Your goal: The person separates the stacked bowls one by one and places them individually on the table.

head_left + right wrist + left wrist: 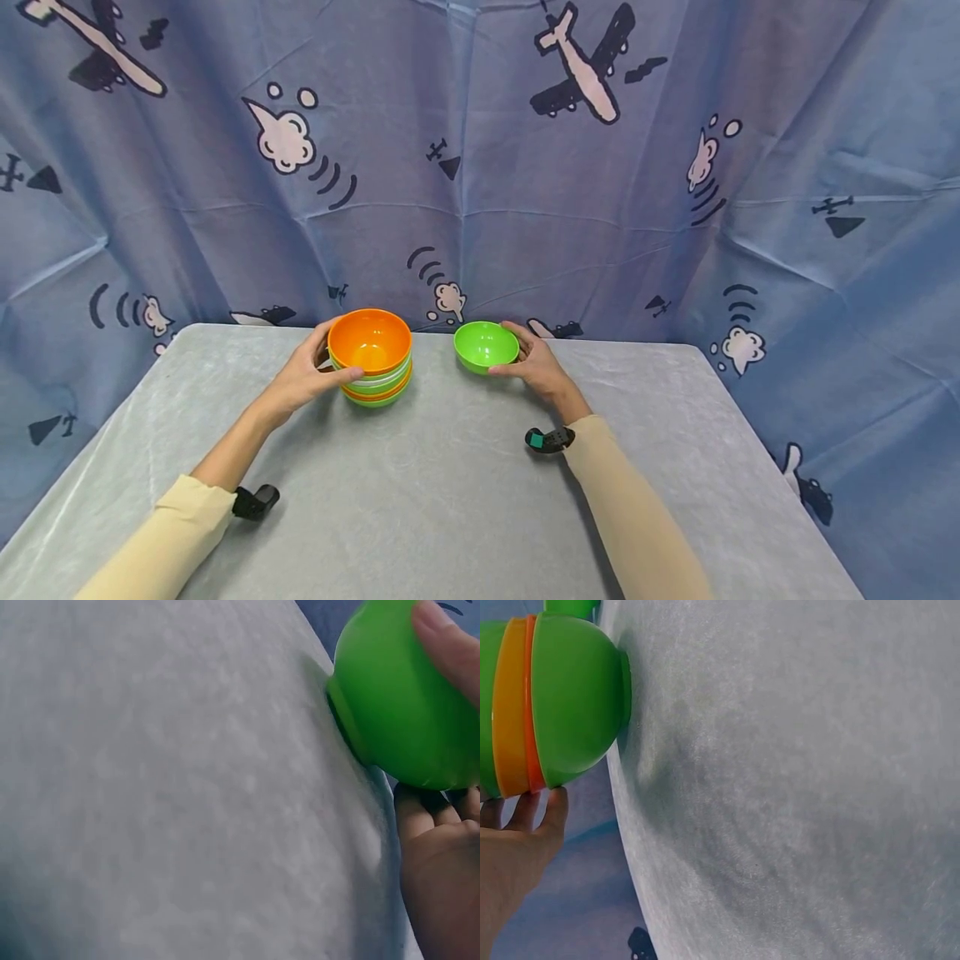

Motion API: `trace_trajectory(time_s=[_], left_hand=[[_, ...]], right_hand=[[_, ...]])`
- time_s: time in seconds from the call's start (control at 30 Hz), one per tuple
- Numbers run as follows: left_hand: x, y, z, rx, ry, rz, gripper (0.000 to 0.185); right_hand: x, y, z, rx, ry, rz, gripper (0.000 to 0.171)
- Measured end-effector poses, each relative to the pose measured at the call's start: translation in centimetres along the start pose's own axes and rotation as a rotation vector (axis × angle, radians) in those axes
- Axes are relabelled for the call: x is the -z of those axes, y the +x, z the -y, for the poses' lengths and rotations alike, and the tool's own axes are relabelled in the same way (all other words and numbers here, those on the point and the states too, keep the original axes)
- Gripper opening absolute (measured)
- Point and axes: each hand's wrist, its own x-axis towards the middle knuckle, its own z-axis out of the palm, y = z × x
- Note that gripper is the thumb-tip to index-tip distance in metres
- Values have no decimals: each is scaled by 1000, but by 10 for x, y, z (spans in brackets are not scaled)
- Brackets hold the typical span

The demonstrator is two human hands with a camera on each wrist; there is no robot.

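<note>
Two hands at the far end of a gray table [450, 500], a little above the middle of the head view.

Left hand [307, 379] curled round the side of a stack of bowls [372, 360], left of the middle of the picture. Thumb on the near side of the stack, fingers round the far side. Orange bowl [371, 340] on top, with green, white and orange rims peeking out under it. In the left wrist view, stack in the upper left corner, green bottom bowl [577, 697] sitting on the table, fingertips [551, 810] touching the orange rim just below it.

Right hand [536, 367] holding one small green bowl [486, 345], just right of the middle. Thumb on the near side, fingers behind the far rim. Bowl down on the table, open side up, near the stack but not touching it. In the right wrist view, green bowl in the upper right corner with a thumb [450, 645] pressed on its side and fingers tucked under its edge.

Small black cameras strapped on both wrists. Pale yellow sleeves on both arms, toward the lower edge of the picture.

Blue cloth [480, 167] with planes and puffy clouds hanging behind the table, all across the top.
</note>
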Motion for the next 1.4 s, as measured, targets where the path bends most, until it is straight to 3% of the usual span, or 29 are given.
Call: trace_trajectory(time_s=[0.3,0.5,0.67,0.8,1.03,1.2,1.4], left_hand=[[2,-2,3,19,25,14,87],[1,-3,4,21,29,25,91],[-1,-6,3,36,25,35,90],[-1,-8,2,36,40,29,89],[1,-9,-1,44,74,25,90],[-2,-7,0,45,76,22,90],[-6,-8,1,52,71,19,89]], right_hand=[[2,-1,5,1,-129,62,103],[16,-10,13,30,-178,86,102],[30,-21,24,106,-136,8,75],[32,-26,32,165,-41,-43,55],[20,-33,39,160,187,-19,46],[13,-40,43,195,204,-39,44],[4,-40,45,269,105,-18,42]])
